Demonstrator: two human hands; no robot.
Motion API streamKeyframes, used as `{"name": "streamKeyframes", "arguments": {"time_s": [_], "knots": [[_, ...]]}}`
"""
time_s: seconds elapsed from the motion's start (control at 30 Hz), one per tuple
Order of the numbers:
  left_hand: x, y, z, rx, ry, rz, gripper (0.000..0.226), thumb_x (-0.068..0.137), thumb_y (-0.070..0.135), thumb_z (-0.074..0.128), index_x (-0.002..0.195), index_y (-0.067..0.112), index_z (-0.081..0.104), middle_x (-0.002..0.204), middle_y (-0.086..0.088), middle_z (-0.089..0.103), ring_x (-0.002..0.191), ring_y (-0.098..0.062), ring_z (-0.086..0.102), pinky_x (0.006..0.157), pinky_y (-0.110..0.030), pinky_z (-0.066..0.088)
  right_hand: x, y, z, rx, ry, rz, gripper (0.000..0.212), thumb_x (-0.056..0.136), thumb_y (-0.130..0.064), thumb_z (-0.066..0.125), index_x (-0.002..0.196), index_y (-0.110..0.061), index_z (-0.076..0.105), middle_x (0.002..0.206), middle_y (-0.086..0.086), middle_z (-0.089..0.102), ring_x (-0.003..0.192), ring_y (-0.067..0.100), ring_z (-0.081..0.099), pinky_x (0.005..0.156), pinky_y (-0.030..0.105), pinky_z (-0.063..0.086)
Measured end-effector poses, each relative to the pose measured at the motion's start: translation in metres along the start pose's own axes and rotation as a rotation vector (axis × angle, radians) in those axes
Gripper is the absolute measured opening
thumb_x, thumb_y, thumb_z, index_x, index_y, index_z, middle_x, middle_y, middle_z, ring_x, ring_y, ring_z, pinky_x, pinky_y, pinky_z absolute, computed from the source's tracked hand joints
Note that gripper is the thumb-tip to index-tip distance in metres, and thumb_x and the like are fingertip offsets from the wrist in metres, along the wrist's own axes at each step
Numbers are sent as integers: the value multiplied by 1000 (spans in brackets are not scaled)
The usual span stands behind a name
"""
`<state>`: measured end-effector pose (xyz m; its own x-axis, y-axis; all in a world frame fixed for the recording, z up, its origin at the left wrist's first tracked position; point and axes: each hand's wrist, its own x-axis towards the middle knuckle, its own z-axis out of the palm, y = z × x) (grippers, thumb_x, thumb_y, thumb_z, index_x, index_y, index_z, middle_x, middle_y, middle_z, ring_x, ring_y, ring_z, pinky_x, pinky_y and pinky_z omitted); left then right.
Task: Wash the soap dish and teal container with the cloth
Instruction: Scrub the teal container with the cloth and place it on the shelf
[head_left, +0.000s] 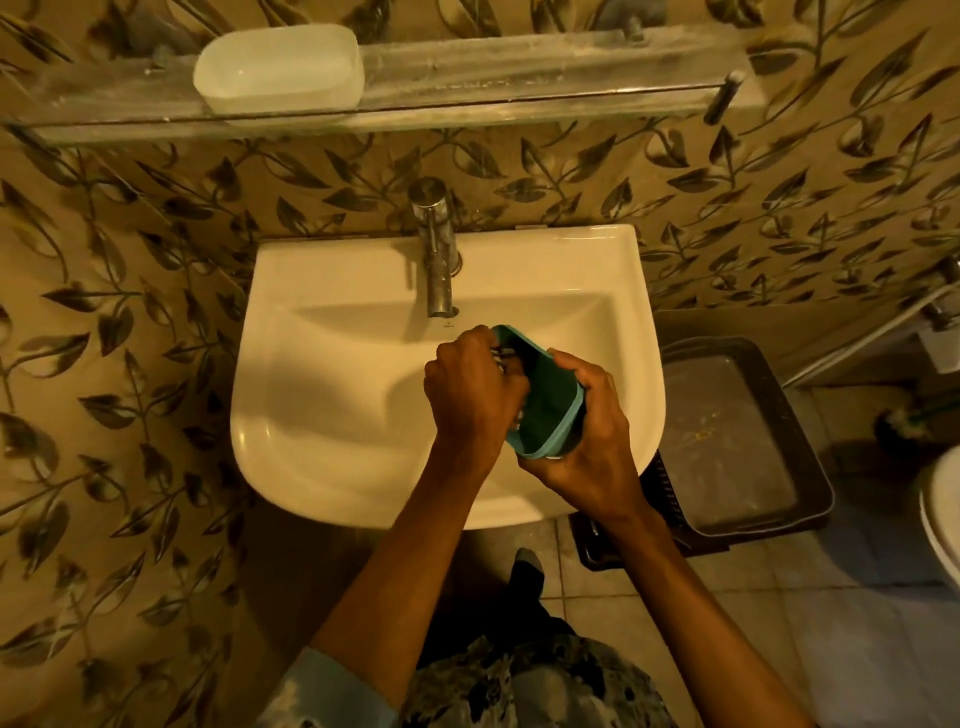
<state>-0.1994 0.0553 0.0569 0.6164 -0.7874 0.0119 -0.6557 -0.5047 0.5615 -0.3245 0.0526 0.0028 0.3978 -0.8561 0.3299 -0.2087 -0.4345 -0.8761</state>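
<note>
Over the white sink I hold the teal container tilted on its side, its open mouth facing left. My right hand grips its outer wall and rim from the right. At the container's mouth my left hand clutches a small cloth, of which only a grey scrap shows between the fingers. The white translucent soap dish sits on the glass shelf above the sink, at the left.
A metal tap stands at the back of the sink, with no water visibly running. To the right of the sink a dark plastic basket holds a grey tray. A toilet edge shows at far right. Leaf-patterned tiles cover the wall.
</note>
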Motion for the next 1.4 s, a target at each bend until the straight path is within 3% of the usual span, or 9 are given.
{"name": "streamKeyframes", "arguments": {"time_s": [0.17, 0.23, 0.4, 0.53, 0.63, 0.73, 1.1, 1.27, 1.4], "knots": [[17, -4, -18, -892, -279, -752, 16, 82, 19, 69, 85, 3, 68, 88, -13, 72, 81, -28, 69, 71, -33, 55, -16, 2, -9, -21, -2, 66, 92, 64, -30, 85, 140, -20, 34, 134, -4, 46, 127, 16, 47, 102, 26, 46], [18, 1, -15, -902, -359, -784, 15, 84, 19, 65, 84, 4, 65, 90, -13, 69, 82, -27, 67, 71, -32, 53, -19, -1, -6, -46, -13, 44, 93, 63, -31, 84, 140, -19, 33, 135, -7, 43, 128, 13, 45, 103, 21, 42], [1, 22, -4, -755, -583, -570, 19, 94, 25, 50, 80, 15, 58, 77, -1, 61, 75, -17, 59, 68, -27, 50, -3, -15, -1, -67, -21, 131, 117, 61, -37, 82, 150, -29, 6, 136, -28, 37, 125, 4, 43, 103, 9, 35], [-2, 21, -18, -547, -813, -155, 30, 98, 19, 41, 74, 23, 59, 70, 9, 58, 65, 0, 56, 56, -8, 47, 13, -19, -15, -31, -127, 193, 119, 65, -50, 75, 148, -36, -8, 141, -4, 45, 130, 19, 47, 109, 37, 41], [5, 23, -36, -214, -1010, 164, 26, 99, 11, 37, 85, 16, 59, 77, 7, 54, 78, -7, 53, 66, -11, 40, 8, -16, -25, -67, -281, 182, 125, 65, -51, 78, 148, -28, -13, 136, -19, 41, 127, 10, 47, 107, 21, 37], [0, 18, -43, -88, -1105, 383, 21, 97, 4, 40, 85, 7, 57, 78, -2, 53, 75, -10, 49, 65, -16, 38, 9, -14, -35, -68, -344, 188, 129, 62, -44, 81, 147, -26, -14, 133, -10, 44, 123, 8, 49, 103, 10, 35], [-9, -33, -25, 707, -730, 872, 40, 91, 8, 49, 130, 16, 53, 139, -12, 45, 125, -33, 40, 92, -43, 48, 23, -10, -55, -45, -521, 256, 136, 55, -19, 92, 153, -27, -3, 126, -18, 51, 119, -1, 52, 99, 6, 38], [-16, -43, -26, 765, -425, 1061, 42, 67, 18, 76, 108, 27, 69, 109, -5, 69, 93, -25, 66, 59, -27, 52, 34, -15, -75, -40, -610, 317, 135, 52, -23, 92, 153, -30, 2, 127, -18, 48, 121, -1, 50, 101, 12, 40], [-20, -41, -24, 791, -294, 1019, 45, 64, 22, 80, 107, 21, 69, 104, -7, 71, 86, -23, 68, 57, -27, 52, 39, -18, -81, -39, -711, 354, 132, 52, -25, 92, 152, -34, 6, 124, -21, 48, 119, -2, 51, 95, 10, 44]]}}
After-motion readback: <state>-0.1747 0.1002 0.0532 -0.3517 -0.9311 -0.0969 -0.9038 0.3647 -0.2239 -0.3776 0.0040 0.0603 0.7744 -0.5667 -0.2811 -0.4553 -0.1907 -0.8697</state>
